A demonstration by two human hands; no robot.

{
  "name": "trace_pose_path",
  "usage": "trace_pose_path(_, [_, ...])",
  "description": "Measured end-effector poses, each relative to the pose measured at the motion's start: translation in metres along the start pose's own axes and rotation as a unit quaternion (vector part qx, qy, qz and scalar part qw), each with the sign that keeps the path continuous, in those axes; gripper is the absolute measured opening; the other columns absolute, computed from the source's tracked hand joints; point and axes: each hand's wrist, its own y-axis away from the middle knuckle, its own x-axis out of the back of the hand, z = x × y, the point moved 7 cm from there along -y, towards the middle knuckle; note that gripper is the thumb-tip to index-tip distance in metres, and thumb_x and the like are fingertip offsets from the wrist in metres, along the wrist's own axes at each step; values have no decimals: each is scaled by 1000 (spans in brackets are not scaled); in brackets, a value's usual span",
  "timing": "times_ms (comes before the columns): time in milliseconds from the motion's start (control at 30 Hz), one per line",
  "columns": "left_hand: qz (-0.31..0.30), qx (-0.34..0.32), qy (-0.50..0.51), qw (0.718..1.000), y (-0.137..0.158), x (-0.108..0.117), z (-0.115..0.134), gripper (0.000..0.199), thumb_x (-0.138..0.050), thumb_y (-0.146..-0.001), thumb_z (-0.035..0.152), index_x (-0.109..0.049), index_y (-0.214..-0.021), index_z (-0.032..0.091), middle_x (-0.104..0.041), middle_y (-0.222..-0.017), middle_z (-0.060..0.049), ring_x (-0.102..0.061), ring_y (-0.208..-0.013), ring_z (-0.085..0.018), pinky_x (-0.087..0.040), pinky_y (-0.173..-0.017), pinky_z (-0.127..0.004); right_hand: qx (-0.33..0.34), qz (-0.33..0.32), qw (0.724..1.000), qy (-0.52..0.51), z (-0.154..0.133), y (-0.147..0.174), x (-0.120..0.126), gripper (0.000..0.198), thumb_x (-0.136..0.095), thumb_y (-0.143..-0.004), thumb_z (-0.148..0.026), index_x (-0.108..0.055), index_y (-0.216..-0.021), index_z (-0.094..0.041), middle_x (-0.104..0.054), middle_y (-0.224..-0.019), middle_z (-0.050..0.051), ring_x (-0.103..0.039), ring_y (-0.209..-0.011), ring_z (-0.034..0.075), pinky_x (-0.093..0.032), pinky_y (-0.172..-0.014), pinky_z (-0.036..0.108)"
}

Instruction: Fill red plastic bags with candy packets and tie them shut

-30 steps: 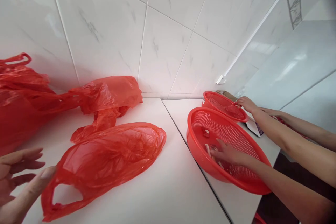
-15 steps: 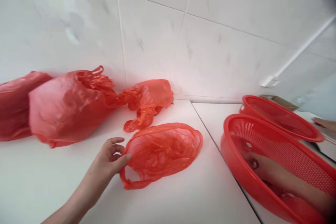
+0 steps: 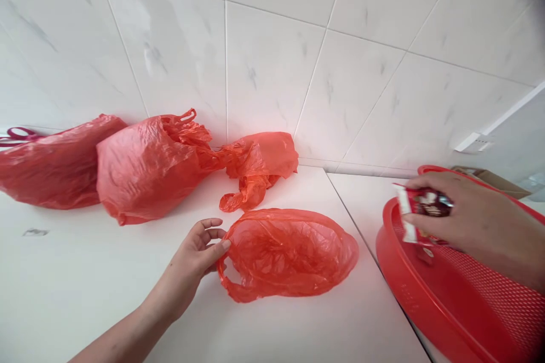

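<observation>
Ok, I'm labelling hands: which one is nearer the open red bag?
Left hand: fingers at the left edge of the open red bag. Right hand: off to its right, holding a packet over the nearer basket.

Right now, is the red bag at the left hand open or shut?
Open. The left hand touches the rim of the red bag, whose mouth gapes, showing its inside.

I'm making out pale lettering (image 3: 433,210) on the dark part of the red-and-white packet (image 3: 419,207) that the right hand (image 3: 472,218) is holding, but it's coming through too small and blurred to read. Faint whitish marks (image 3: 409,300) are showing on the outer wall of the red basket (image 3: 394,261); I'm not reading any word or number there either.
</observation>
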Motion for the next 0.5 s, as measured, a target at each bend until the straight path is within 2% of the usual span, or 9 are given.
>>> trace_pose_path(33, [-7,3,6,1000,0,-1,-1,52,-72,-70,45,-46,-111,27,-56,-97,1,-56,-61,-10,-48,-58,-26,37,-7,999,-14,-33,6,-2,31,-63,-72,-24,-58,-102,-30,-61,-99,3,-59,-77,14,-43,-63,27])
trace_pose_path(133, [-20,10,34,999,-1,-1,-4,48,-71,-72,43,-48,-109,26,-57,-94,1,-57,-63,-10,-47,-58,-25,165,-97,980,-50,-124,33,-35,19,-54,-74,-16,-58,-87,-28,-57,-88,-2,-50,-58,8,-34,-52,22])
trace_pose_path(233, [-26,6,61,998,-3,-1,-4,41,-71,-74,40,-49,-106,25,-57,-90,2,-57,-65,-10,-48,-60,-24,285,-158,944,-60,-185,54,-79,15,-53,-73,-9,-55,-78,-23,-51,-78,-3,-40,-52,6,-21,-45,21])
trace_pose_path(300, [-29,-4,75,997,-6,1,-4,38,-71,-74,38,-50,-102,24,-57,-87,3,-56,-65,-9,-48,-62,-23,342,-174,922,-60,-210,57,-105,16,-54,-70,-5,-53,-74,-21,-48,-73,-4,-35,-49,6,-15,-43,22])
trace_pose_path(367, [-19,-20,90,996,-11,7,-3,36,-73,-74,35,-50,-99,22,-56,-85,3,-54,-64,-8,-48,-63,-22,376,-172,909,-55,-226,50,-125,18,-53,-67,-1,-52,-71,-18,-47,-72,-3,-35,-51,7,-15,-44,23])
trace_pose_path(433, [-1,-40,101,994,-17,15,-2,36,-74,-72,33,-51,-98,22,-55,-84,3,-53,-64,-8,-48,-63,-22,389,-158,906,-53,-238,38,-136,17,-51,-68,1,-52,-69,-17,-48,-71,-2,-39,-55,8,-18,-47,22])
trace_pose_path(500, [20,-62,105,992,-21,24,0,37,-74,-73,34,-51,-99,21,-55,-86,3,-53,-67,-8,-48,-64,-22,393,-142,907,-58,-245,26,-139,17,-48,-77,-3,-57,-74,-17,-51,-75,-1,-47,-64,9,-25,-52,21])
